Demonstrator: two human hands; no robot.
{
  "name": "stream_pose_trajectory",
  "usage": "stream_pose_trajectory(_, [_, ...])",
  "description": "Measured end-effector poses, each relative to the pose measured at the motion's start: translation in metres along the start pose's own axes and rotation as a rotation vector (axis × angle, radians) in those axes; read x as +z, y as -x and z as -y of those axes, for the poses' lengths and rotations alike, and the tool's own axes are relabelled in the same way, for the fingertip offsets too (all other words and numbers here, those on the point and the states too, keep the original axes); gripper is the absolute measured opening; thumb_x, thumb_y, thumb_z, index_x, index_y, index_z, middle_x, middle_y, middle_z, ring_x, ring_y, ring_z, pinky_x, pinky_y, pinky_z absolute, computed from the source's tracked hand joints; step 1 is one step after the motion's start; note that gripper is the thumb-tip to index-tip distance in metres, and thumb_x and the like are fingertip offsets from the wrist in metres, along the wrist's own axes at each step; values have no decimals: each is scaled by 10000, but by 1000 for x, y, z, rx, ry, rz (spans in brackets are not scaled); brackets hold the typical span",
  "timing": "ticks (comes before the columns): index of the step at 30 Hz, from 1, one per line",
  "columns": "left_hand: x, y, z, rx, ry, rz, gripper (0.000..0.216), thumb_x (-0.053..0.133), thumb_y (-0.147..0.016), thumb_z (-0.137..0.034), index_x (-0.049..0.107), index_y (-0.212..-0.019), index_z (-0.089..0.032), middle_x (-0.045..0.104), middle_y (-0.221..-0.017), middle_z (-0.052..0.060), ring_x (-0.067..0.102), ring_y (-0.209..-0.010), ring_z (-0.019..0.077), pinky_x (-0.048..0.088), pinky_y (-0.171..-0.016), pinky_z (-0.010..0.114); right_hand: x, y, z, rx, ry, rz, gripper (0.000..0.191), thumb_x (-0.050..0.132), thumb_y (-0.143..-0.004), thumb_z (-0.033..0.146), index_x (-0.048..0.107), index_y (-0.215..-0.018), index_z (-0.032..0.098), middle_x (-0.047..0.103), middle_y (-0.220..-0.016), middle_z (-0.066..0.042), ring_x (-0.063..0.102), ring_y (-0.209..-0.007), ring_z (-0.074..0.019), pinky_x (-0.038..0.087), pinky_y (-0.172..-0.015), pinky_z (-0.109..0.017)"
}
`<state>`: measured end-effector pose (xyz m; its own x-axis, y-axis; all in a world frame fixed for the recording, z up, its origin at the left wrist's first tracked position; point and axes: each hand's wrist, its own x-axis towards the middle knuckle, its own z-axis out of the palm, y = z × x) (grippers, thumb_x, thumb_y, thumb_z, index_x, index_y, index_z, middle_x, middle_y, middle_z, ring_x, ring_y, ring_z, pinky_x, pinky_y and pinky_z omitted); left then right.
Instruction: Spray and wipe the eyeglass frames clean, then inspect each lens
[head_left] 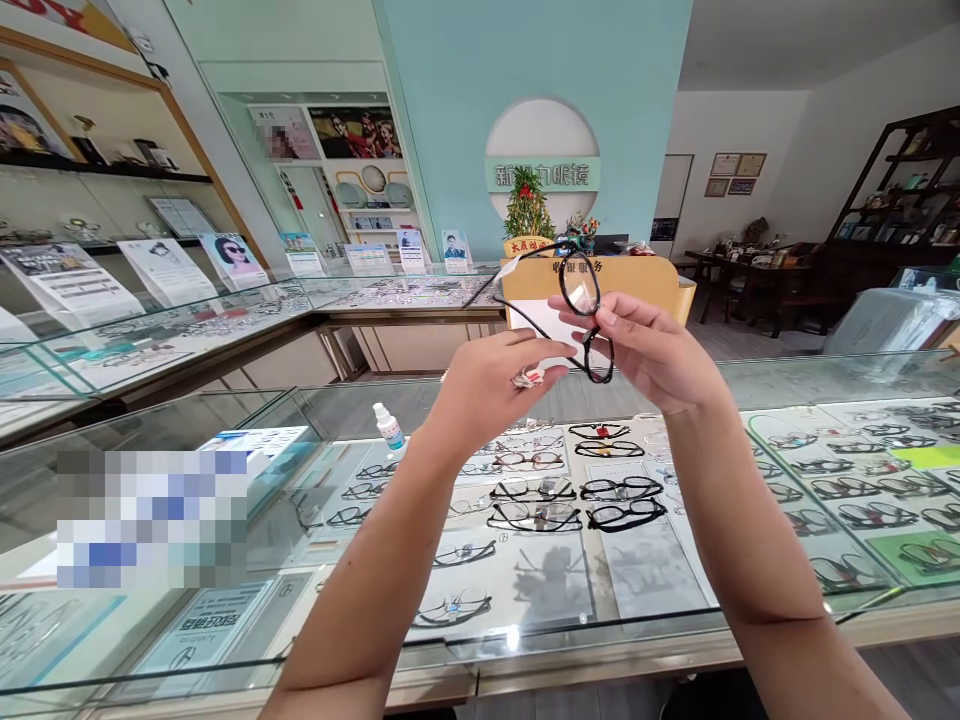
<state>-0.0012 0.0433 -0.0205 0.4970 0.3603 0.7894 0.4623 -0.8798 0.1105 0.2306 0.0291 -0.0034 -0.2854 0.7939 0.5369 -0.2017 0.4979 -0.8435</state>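
Note:
Above the glass counter, a pair of black-framed eyeglasses is held up, turned so one lens sits over the other. Its temples point left, and a small white tag hangs on the upper one. My right hand pinches the frame near the bridge between thumb and fingers. Closed at the lower lens and temple is my left hand, its fingertips partly hidden. A small crumpled white-and-red item shows at the left fingers; I cannot make out what it is.
Below lies a glass display counter with rows of eyeglasses inside. A small white bottle stands left of centre. Another glass case with display cards runs along the left. Beyond is a yellow cashier desk with a plant.

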Motion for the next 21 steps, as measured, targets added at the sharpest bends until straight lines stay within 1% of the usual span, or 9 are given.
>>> stream_pose_trajectory(3, [3, 0, 2, -55, -10, -40, 299, 661, -1070, -481, 858, -1092, -257, 807, -941, 55, 713, -826, 207, 483, -756, 333, -1, -3, -3, -61, -38, -85, 342, 877, -874, 564, 665, -872, 295, 806, -1340, -29, 723, -1312, -250, 595, -1092, -445])
stream_pose_trajectory(6, [3, 1, 2, -125, 59, -22, 262, 686, -1058, -467, 862, -1119, -282, 807, -944, 37, 701, -815, 201, 484, -768, 340, -4, -8, -9, -139, 10, -170, 349, 816, -913, 607, 651, -902, 300, 778, -1410, -21, 695, -1376, -242, 605, -1085, -435])
stream_pose_trajectory(9, [4, 1, 5, -225, 193, -25, 207, 763, -1006, -450, 857, -1104, -294, 792, -924, 22, 695, -826, 201, 494, -778, 342, -7, -13, -18, -137, 4, -214, 334, 793, -924, 607, 671, -931, 296, 796, -1355, -32, 724, -1321, -241, 622, -1047, -429])
stream_pose_trajectory(11, [7, 1, 15, -369, 323, -113, 272, 835, -942, -431, 822, -1180, -301, 727, -833, 2, 648, -740, 185, 494, -723, 330, -10, -16, -23, -117, -43, -234, 306, 804, -916, 578, 693, -950, 295, 815, -1282, -39, 761, -1232, -240, 634, -1014, -426])
stream_pose_trajectory(14, [14, 0, 49, -659, 595, -408, 562, 894, -874, -407, 680, -1383, -305, 590, -758, -44, 505, -588, 126, 432, -592, 282, -15, -17, -26, -124, -91, -267, 268, 822, -909, 538, 719, -962, 297, 822, -1200, -32, 788, -1128, -224, 643, -976, -404])
stream_pose_trajectory(16, [18, 1, 78, -850, 772, -680, 666, 880, -871, -380, 564, -1449, -288, 553, -807, -51, 471, -576, 99, 384, -552, 253, -16, -16, -24, -129, -101, -278, 249, 816, -920, 529, 730, -958, 299, 817, -1193, -26, 785, -1125, -217, 646, -961, -384])
stream_pose_trajectory(18, [20, 4, 106, -972, 852, -999, 675, 825, -898, -327, 466, -1468, -278, 525, -841, -55, 455, -579, 86, 363, -540, 236, -17, -14, -20, -121, -125, -287, 222, 811, -931, 516, 739, -953, 307, 814, -1172, -20, 778, -1141, -215, 647, -950, -367])
stream_pose_trajectory(20, [21, 8, 127, -1055, 847, -1179, 613, 780, -912, -271, 440, -1422, -293, 474, -838, -66, 433, -576, 82, 354, -538, 227, -16, -13, -17, -113, -160, -285, 188, 821, -929, 487, 747, -946, 315, 811, -1139, -16, 774, -1136, -213, 647, -944, -360])
stream_pose_trajectory(21, [22, 11, 135, -1093, 823, -1227, 574, 762, -911, -245, 445, -1387, -297, 465, -841, -68, 425, -576, 82, 355, -539, 225, -16, -13, -16, -109, -174, -280, 173, 826, -927, 471, 750, -940, 317, 809, -1124, -14, 774, -1127, -212, 646, -945, -360])
